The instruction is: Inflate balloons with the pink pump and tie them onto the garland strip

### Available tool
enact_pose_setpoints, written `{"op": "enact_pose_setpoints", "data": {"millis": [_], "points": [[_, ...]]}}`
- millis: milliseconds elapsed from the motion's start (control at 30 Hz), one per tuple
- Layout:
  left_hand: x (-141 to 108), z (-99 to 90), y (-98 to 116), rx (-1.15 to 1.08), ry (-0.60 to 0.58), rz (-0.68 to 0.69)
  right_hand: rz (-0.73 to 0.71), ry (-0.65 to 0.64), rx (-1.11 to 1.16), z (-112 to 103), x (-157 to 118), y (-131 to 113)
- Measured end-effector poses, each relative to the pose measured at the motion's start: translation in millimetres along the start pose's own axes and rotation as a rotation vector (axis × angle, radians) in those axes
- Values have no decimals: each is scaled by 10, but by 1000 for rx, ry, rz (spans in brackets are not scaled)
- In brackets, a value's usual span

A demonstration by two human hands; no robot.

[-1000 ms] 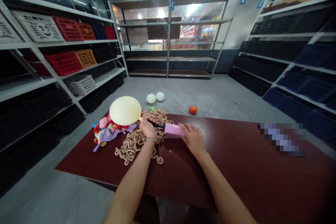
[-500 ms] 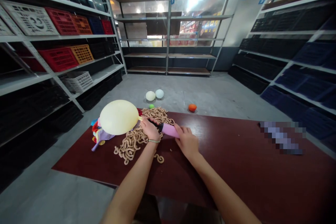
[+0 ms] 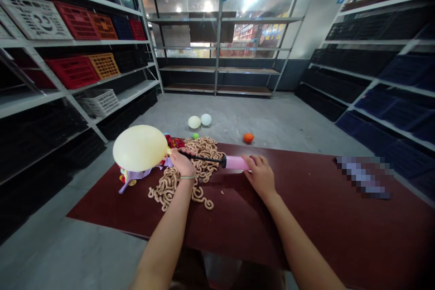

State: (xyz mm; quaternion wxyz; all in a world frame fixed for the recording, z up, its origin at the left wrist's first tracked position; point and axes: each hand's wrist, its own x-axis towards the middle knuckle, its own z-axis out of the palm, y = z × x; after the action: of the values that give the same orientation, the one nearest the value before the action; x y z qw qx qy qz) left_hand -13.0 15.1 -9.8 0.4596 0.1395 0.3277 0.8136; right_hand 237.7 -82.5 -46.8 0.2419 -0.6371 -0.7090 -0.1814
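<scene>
A pink and black hand pump [image 3: 234, 162] stretches between my two hands, its thin black rod showing. My right hand [image 3: 261, 176] is closed around the pink barrel's right end. Around the black end at the left, my left hand [image 3: 183, 163] is closed, close to the neck of an inflated pale yellow balloon [image 3: 140, 147]. Whether those fingers also pinch the balloon's neck is hidden. Beneath the pump lies a heap of tan, curly rope-like pieces [image 3: 204, 152]. Uninflated coloured balloons [image 3: 136, 176] lie partly behind the yellow one.
The dark red table [image 3: 306, 217] carries a pixelated flat item [image 3: 363, 179] at right. On the floor beyond are a pale yellow balloon [image 3: 194, 122], a whitish balloon [image 3: 206, 120] and an orange balloon [image 3: 248, 137]. Shelves with crates [image 3: 78, 72] stand around.
My hands have moved apart, drawing the pump out so that its black rod shows. The yellow balloon has shifted left with my left hand, and the pink barrel has gone right.
</scene>
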Motion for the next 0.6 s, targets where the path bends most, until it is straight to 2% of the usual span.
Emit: {"op": "enact_pose_setpoints", "data": {"millis": [67,200,300,467,600], "points": [[-62,28,23,-28,29,14,-8,4,26,-8,-9,-144],[-277,93,-88,10,-52,-19,-28,-38,86,-8,-24,-449],[-363,103,-195,43,-93,-46,-62,-84,131,11,-13,-521],[-258,66,-159,54,-89,-51,-181,-85,79,-9,38,-285],[-106,53,-2,35,-68,-4,-104,-6,12,-49,60,18]]}}
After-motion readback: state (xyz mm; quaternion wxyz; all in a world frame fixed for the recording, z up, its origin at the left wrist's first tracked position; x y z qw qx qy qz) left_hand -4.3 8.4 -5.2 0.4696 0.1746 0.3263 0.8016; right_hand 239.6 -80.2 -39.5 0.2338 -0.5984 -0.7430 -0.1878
